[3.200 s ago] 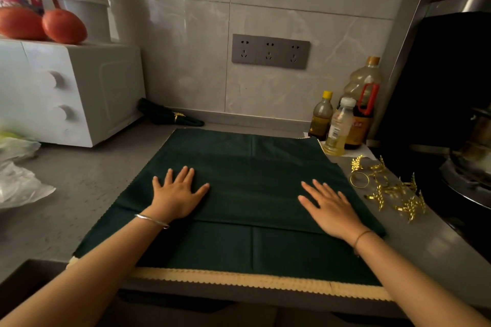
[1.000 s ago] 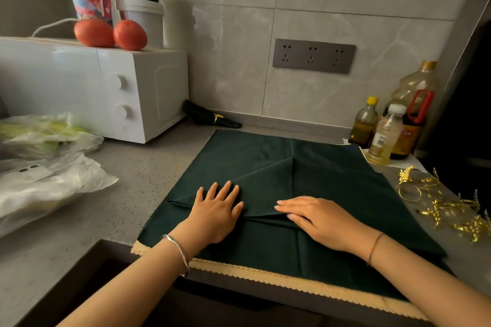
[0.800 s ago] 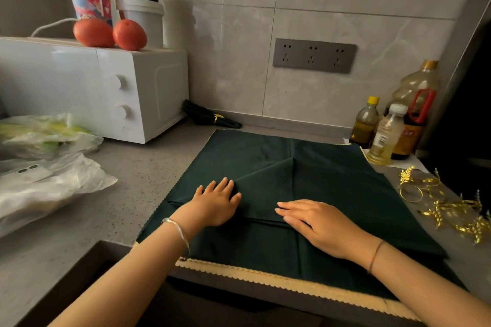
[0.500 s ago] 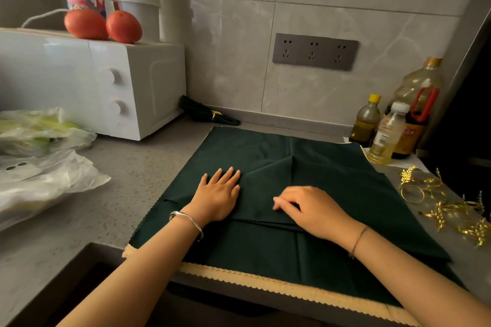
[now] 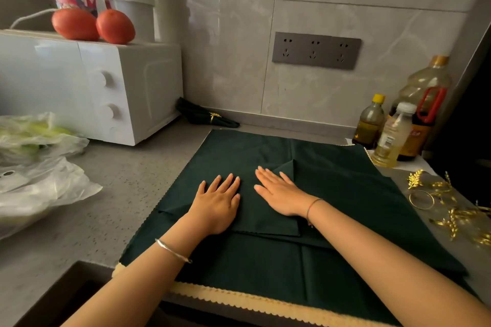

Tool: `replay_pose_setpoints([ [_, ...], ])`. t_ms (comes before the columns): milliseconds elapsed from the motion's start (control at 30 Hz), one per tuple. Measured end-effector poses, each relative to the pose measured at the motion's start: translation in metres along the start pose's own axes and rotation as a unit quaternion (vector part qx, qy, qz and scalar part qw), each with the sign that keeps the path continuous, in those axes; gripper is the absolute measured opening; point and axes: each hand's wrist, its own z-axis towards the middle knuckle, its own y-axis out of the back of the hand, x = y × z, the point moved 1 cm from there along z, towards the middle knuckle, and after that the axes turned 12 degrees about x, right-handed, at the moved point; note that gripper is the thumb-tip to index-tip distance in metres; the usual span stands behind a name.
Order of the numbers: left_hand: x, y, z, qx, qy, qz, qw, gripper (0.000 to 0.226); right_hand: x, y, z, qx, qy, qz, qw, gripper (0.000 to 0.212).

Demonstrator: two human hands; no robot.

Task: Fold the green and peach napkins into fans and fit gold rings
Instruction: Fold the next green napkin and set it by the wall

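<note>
L hand (image 5: pixel 216 203), R hand (image 5: pixel 281 194) flat on green napkin (image 5: pixel 334 183); peach napkin (image 5: pixel 239 297) mostly hidden.

2 tomatoes (image 5: pixel 75 24) on microwave (image 5: pixel 53 82); oil bottles (image 5: pixel 422 87) right, bags (image 5: pixel 45 186) left.

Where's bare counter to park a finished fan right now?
Bare counter lies between the green napkin and the plastic bags, in front of the microwave. The right side is crowded with gold rings and bottles.

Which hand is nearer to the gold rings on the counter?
Right. The right hand presses the green napkin left of the gold rings; the left hand lies farther left.
</note>
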Motion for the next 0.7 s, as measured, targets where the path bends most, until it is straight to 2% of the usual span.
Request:
replay_pose_setpoints([
  [233,0.001,0.001,0.001,0.014,-0.003,-0.001,1.0,0.052,-0.064,0.017,-0.004,-0.009,-0.096,0.028,0.995,0.054],
  [367,0.0,0.007,0.002,0.05,0.008,-0.004,0.999,0.054,-0.099,0.039,-0.018,-0.087,-0.113,0.161,0.977,0.054],
  [433,-0.003,0.01,0.005,0.054,0.014,-0.003,0.998,0.057,-0.121,0.047,-0.029,-0.106,-0.133,0.189,0.967,0.058],
  [600,-0.036,0.01,0.023,0.025,-0.034,0.015,0.999,0.06,-0.146,0.041,-0.042,-0.019,-0.163,0.191,0.968,0.079],
  [700,-0.056,0.004,0.03,0.016,-0.039,0.004,0.999,0.063,-0.151,0.04,-0.038,-0.047,-0.172,0.203,0.963,0.087],
])
